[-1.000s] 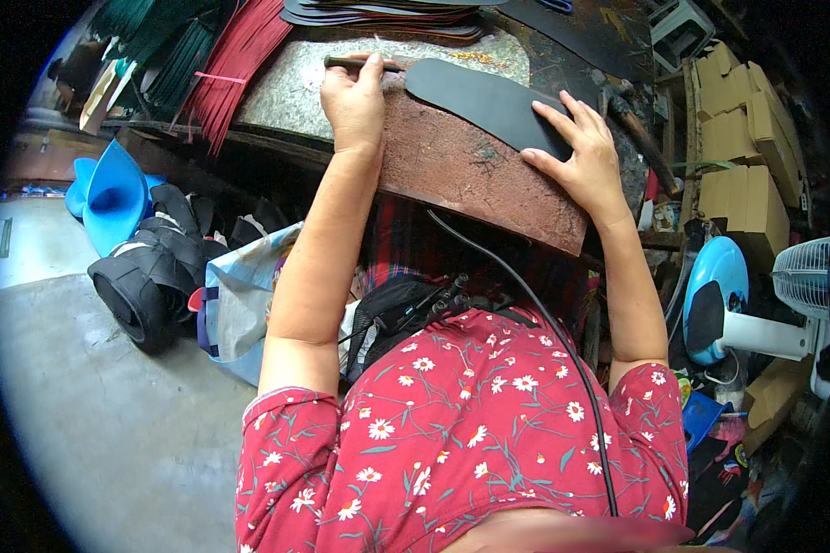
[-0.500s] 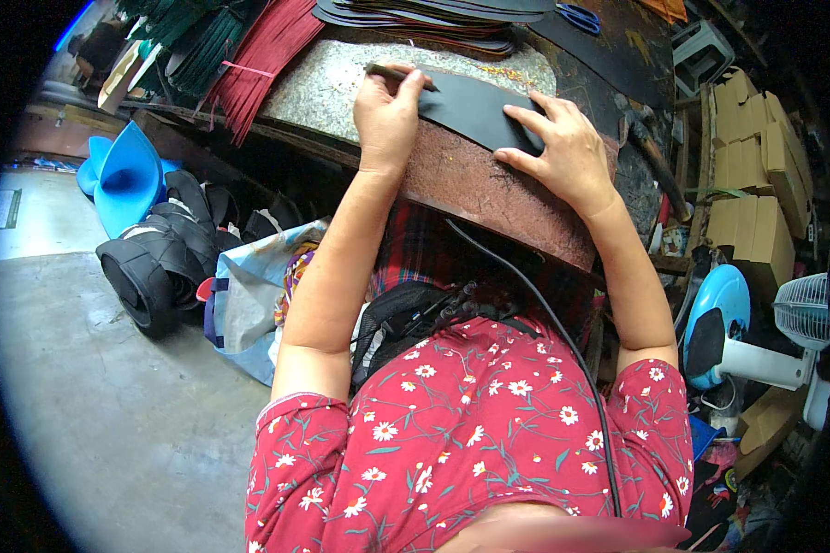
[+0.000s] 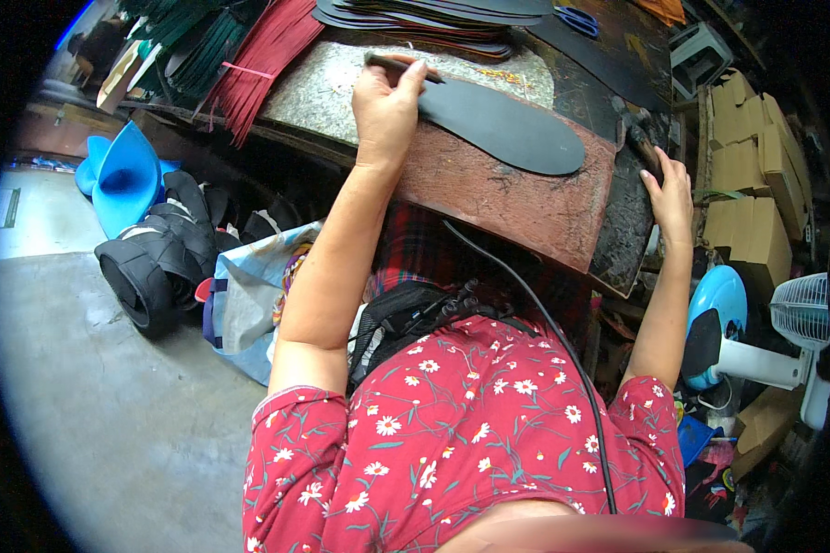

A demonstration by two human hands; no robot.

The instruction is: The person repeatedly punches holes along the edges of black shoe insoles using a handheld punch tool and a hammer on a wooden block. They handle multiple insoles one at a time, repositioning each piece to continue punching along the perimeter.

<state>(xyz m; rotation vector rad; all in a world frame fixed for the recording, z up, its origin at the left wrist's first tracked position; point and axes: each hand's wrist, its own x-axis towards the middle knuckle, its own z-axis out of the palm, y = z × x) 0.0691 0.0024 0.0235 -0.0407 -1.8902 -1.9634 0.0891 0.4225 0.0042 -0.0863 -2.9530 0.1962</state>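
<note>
A black shoe-sole-shaped sheet (image 3: 507, 126) lies flat on a rusty brown board (image 3: 512, 198) on the workbench. My left hand (image 3: 385, 106) rests on the sheet's left end, closed on a thin dark tool (image 3: 406, 66) that lies across the fingers. Further right, my right hand (image 3: 670, 189) is off the sheet, fingers apart, lying on the dark right edge of the bench. Its fingertips are just below a dark hammer-like tool (image 3: 638, 138); it holds nothing that I can see.
A stack of black soles (image 3: 433, 14) and blue scissors (image 3: 576, 18) lie at the back of the bench, beside red (image 3: 258, 55) and green strip bundles (image 3: 189, 37). Blue cones (image 3: 124, 170), black rubber rolls (image 3: 152, 263) and a bag (image 3: 249, 295) sit left; cardboard boxes (image 3: 747, 175) and a fan (image 3: 802, 323) right.
My right hand has lifted off the black sheet and gone right to the bench edge near the hammer-like tool. My left hand stays on the sheet's left end with the tool.
</note>
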